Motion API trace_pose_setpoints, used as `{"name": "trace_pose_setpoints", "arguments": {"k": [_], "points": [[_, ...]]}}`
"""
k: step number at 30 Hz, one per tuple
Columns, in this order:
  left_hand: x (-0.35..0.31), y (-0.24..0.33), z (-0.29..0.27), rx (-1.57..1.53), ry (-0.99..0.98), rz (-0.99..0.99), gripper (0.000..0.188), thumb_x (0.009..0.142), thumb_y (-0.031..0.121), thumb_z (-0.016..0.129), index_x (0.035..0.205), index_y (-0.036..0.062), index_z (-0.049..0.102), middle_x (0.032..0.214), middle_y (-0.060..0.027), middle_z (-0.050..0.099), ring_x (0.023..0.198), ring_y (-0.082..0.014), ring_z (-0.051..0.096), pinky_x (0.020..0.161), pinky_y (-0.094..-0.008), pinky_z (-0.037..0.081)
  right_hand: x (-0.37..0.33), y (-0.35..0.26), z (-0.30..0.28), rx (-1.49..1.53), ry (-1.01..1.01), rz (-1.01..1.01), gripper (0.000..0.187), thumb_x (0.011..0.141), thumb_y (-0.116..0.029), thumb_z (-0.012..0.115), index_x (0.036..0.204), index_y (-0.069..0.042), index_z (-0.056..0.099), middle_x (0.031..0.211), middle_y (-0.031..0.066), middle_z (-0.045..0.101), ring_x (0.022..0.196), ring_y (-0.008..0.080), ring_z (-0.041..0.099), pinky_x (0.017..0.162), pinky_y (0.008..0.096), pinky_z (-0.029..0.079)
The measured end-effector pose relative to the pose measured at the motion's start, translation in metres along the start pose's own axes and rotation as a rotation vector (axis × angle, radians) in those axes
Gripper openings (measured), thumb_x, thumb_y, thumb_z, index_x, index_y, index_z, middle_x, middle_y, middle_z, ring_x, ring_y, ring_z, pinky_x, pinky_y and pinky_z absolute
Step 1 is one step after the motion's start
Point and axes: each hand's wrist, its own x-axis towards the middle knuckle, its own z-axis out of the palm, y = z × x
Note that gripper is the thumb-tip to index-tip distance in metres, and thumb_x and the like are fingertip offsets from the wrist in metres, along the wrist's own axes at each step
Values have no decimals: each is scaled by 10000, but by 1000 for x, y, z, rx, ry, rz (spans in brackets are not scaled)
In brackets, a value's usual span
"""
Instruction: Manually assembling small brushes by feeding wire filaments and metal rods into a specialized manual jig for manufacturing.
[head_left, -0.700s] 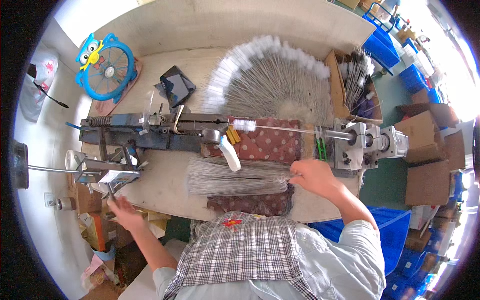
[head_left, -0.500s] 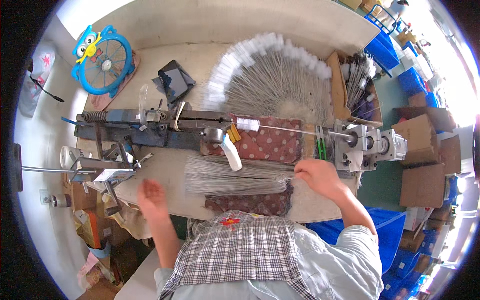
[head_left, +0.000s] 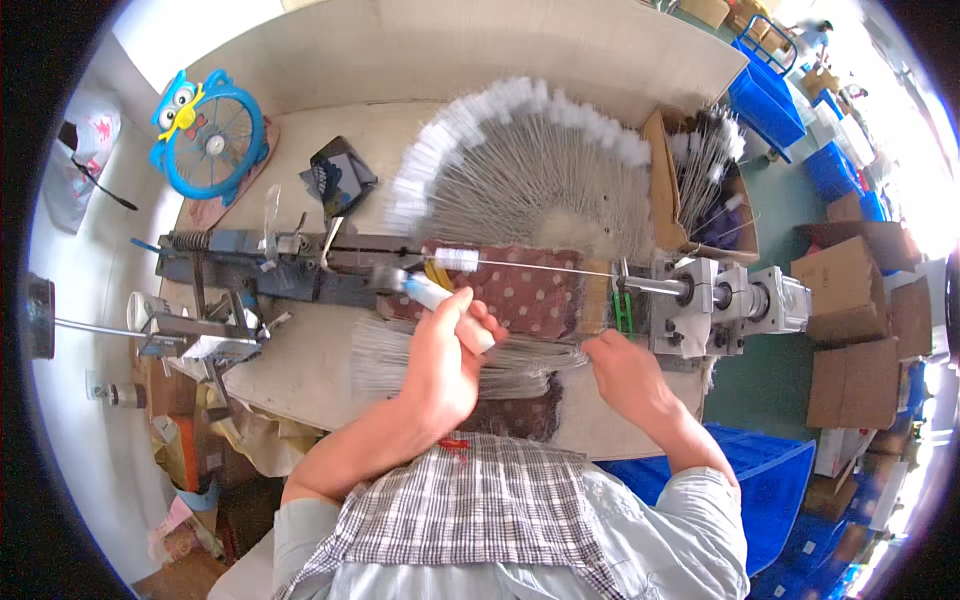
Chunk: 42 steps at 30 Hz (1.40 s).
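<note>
My left hand [head_left: 445, 365] is closed round the white-wrapped lever handle [head_left: 427, 291] of the bench machine [head_left: 345, 263]. My right hand [head_left: 630, 378] pinches at the right end of a bundle of thin grey wires [head_left: 515, 362] lying across the near side of the bench; whether one wire or several are in the fingers is too small to tell. Just beyond the handle, a white-bristled brush [head_left: 457, 260] sits in the machine, its wire stem running right to a metal spindle [head_left: 655, 287]. My left forearm and hand hide part of the wire bundle.
Finished white brushes [head_left: 530, 150] lie fanned out at the back. A cardboard box [head_left: 672, 185] of brushes stands right of them. Green-handled pliers [head_left: 624, 312] lie near the spindle. A dotted red cloth [head_left: 530, 300] covers the middle. A blue owl-shaped fan [head_left: 212, 140] stands at far left.
My left hand has come from the left side of the bench onto the lever handle, which has swung somewhat. My right hand stays at the wire ends. The whole view has shifted slightly.
</note>
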Motion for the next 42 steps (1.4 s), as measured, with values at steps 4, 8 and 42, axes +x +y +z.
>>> {"name": "trace_pose_setpoints", "arguments": {"k": [4,8,42], "points": [[-31,90,-14,-587,-516,-329,341,946,336,481,974,0,529,641,3,470,499,-77,424,520,-273,415,-10,-8,-32,-74,-3,31,192,731,8,532,916,-44,544,853,140,516,804,350,564,678,435,479],[-36,70,-65,-131,-333,137,429,966,416,389,905,36,578,619,-11,503,480,-114,433,496,-282,419,-8,10,-98,-272,435,-59,204,741,61,540,912,-19,618,834,131,579,785,285,594,681,359,493],[37,0,-27,1617,-377,1242,189,784,108,658,951,21,652,998,-126,636,900,-288,628,781,-364,508,105,-1,-81,75,419,-198,90,723,-202,701,760,-119,700,665,32,627,696,230,583,628,345,476]]}}
